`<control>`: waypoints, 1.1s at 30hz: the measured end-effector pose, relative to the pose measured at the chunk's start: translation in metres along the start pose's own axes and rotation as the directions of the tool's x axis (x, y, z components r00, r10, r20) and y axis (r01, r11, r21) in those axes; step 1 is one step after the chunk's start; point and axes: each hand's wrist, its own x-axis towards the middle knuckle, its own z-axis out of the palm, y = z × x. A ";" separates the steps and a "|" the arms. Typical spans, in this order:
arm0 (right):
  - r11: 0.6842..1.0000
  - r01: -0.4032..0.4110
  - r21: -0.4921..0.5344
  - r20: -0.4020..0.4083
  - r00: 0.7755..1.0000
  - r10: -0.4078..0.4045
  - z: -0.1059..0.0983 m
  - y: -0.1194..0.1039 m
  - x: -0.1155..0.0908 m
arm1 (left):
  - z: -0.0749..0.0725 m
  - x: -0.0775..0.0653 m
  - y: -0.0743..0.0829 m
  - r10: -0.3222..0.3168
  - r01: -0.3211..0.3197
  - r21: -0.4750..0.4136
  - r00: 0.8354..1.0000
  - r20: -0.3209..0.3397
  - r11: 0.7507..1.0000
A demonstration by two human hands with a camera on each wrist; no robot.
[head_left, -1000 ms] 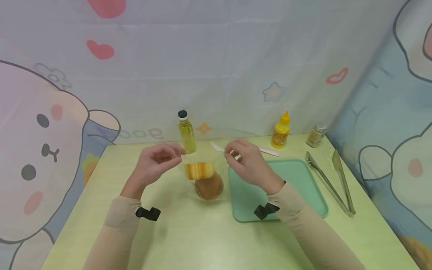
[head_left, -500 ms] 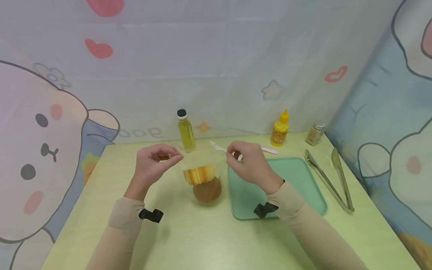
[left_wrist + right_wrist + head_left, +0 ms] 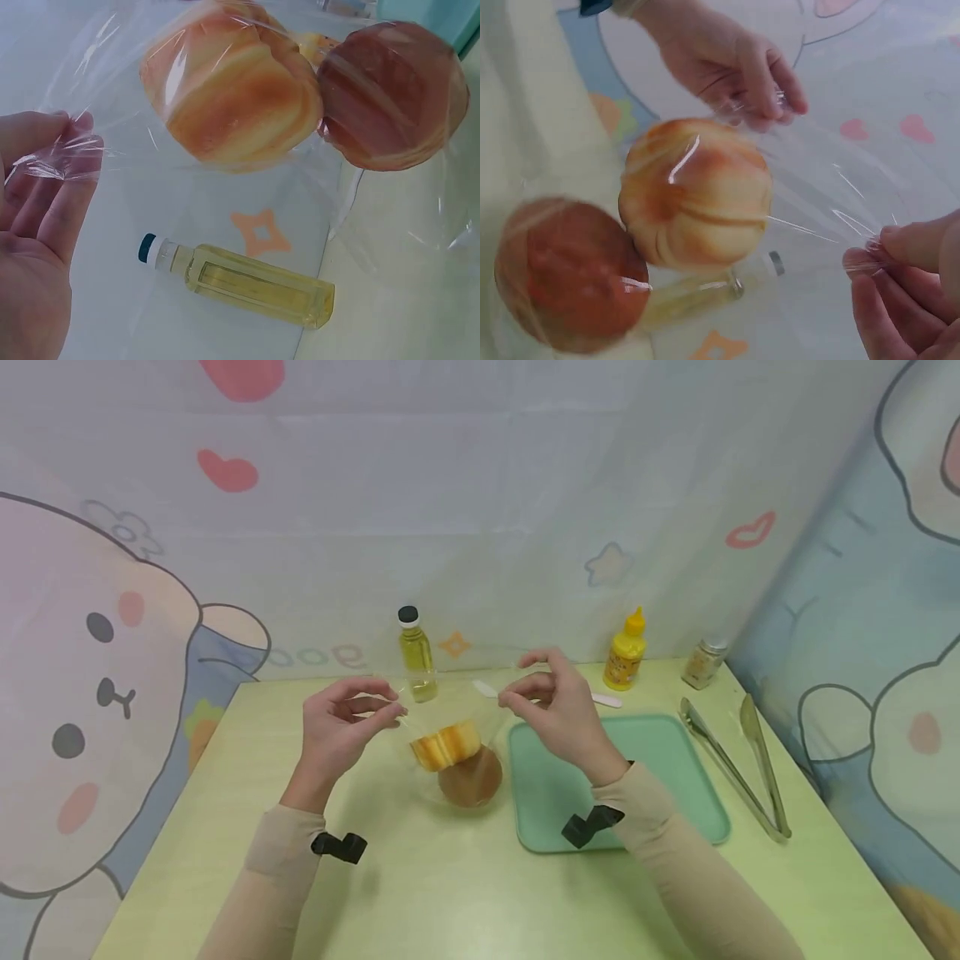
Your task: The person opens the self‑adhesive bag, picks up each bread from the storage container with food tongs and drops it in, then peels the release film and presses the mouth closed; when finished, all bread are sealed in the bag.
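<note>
Cartoon-printed cloth [image 3: 465,485] backs a pale table [image 3: 435,893]. Leftmost, the left hand [image 3: 339,727] pinches one edge of a clear bag [image 3: 802,226], behind which stands a bottle of yellow liquid [image 3: 416,652]. Low between both hands, inside the bag, sits a golden bread roll [image 3: 446,745], its long axis running roughly hand to hand, slightly nearer the left; a brown bun [image 3: 474,779] rests against its lower right. The right hand [image 3: 561,710] pinches the opposite edge. Rightward come a green tray [image 3: 660,777], a yellow squeeze bottle [image 3: 625,656] and a jar [image 3: 704,663], contents unclear.
</note>
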 end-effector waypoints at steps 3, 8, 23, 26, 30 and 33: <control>0.986 -0.095 0.136 -0.030 0.994 0.100 0.001 0.000 0.002 | 0.000 -0.001 0.000 -0.018 0.018 -0.057 1.000 -0.001 0.998; 0.962 -0.140 0.235 -0.029 0.988 0.151 0.003 0.002 0.004 | -0.002 -0.001 0.000 0.019 -0.020 -0.071 1.000 -0.021 0.997; 0.971 -0.103 0.217 0.027 0.995 0.100 0.010 0.003 0.004 | -0.004 -0.003 -0.004 0.001 -0.005 -0.050 0.997 -0.082 0.999; 0.968 -0.140 0.209 0.020 0.990 0.139 0.013 0.005 0.004 | -0.004 -0.006 -0.007 -0.050 0.046 -0.052 0.995 -0.085 0.998; 0.959 -0.195 0.205 0.039 0.981 0.191 0.017 0.009 0.003 | -0.003 -0.011 -0.014 -0.139 0.139 -0.005 0.988 -0.069 0.990; 0.954 -0.223 0.203 0.060 0.975 0.215 0.021 0.012 0.002 | -0.002 -0.014 -0.018 -0.170 0.173 0.057 0.984 -0.057 0.983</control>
